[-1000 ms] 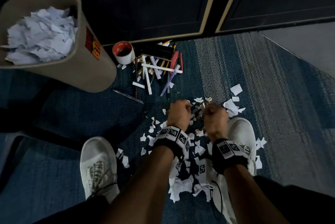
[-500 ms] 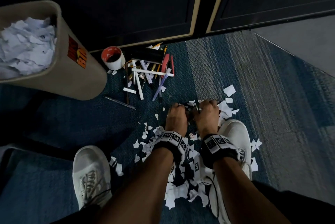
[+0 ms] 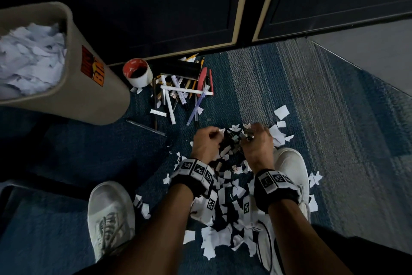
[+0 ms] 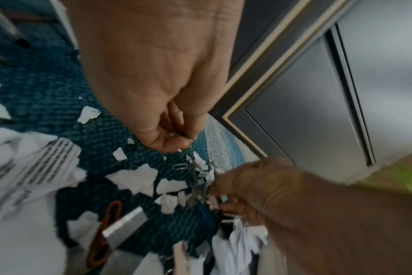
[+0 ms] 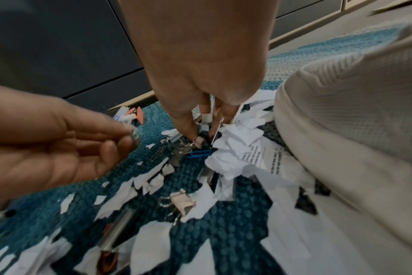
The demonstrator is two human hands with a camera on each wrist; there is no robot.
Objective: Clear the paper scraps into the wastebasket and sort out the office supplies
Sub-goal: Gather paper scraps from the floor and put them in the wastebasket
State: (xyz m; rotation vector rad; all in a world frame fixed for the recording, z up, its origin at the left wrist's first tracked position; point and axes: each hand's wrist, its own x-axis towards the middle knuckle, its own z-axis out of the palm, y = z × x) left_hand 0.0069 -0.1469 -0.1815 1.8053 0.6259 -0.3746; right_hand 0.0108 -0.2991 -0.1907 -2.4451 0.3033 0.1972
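Torn white paper scraps [image 3: 223, 214] litter the blue carpet between my shoes, mixed with a heap of metal clips [image 5: 179, 147]. My left hand [image 3: 217, 134] hovers just left of the heap, its fingertips pinching a small silver clip [image 5: 135, 134]. My right hand [image 3: 252, 133] reaches down into the heap and pinches a pale binder clip [image 5: 206, 117] with other metal bits. A blue paper clip [image 5: 198, 154] lies just below its fingers. The tan wastebasket [image 3: 89, 101], full of scraps, stands at the far left.
Pens and markers [image 3: 178, 94] lie piled near a tape roll [image 3: 138, 73] by the dark cabinet doors [image 3: 156, 7]. My white shoes [image 3: 109, 214] [image 3: 289, 163] flank the scraps. An orange paper clip [image 4: 104, 232] and a beige binder clip [image 5: 181, 202] lie nearer me.
Both hands stay low over the clip heap; they closed in together, then the left drew slightly back with a clip. The head view has drifted right, so the wastebasket sits further left.
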